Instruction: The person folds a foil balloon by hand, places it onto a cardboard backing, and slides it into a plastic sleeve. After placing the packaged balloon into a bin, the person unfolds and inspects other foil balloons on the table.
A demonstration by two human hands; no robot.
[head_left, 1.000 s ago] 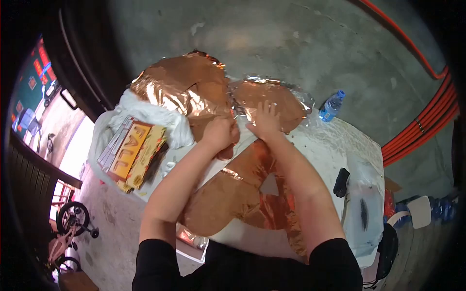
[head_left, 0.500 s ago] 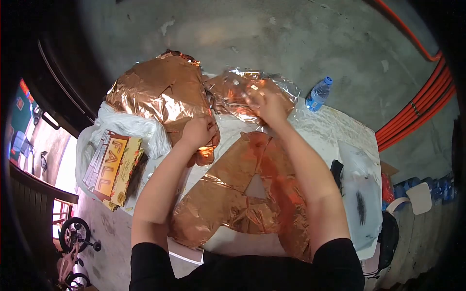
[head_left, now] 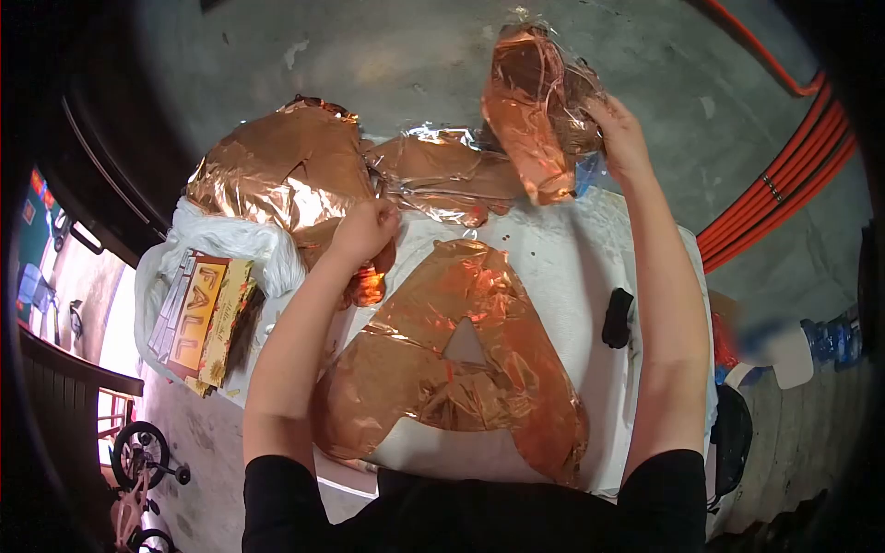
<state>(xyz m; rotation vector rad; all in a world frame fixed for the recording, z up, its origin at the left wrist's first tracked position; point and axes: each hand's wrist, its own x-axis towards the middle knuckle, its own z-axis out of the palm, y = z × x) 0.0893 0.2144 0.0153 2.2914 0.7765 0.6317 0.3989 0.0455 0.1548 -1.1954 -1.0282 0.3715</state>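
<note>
My right hand [head_left: 615, 134] grips the edge of a folded copper foil balloon [head_left: 530, 115] and holds it up over the table's back right part. My left hand [head_left: 367, 226] is closed at the lower right edge of a large puffed copper foil balloon [head_left: 272, 170]; its fingertips are partly hidden, and what they grip is too small to tell. More copper foil [head_left: 442, 170] lies between the hands at the back. A flat copper balloon shaped like a letter A [head_left: 461, 387] lies in front of me.
White plastic wrap [head_left: 286, 258] and printed FALL packets [head_left: 198, 318] lie at the left. A black item [head_left: 618, 318] rests on the white table [head_left: 576, 267] at the right. Orange pipes [head_left: 774, 184] run along the right wall. A bottle is mostly hidden behind my right hand.
My right hand has moved up and right, lifting one folded foil balloon off the back pile. The black item at the right now shows more fully. My left hand stays near the large balloon.
</note>
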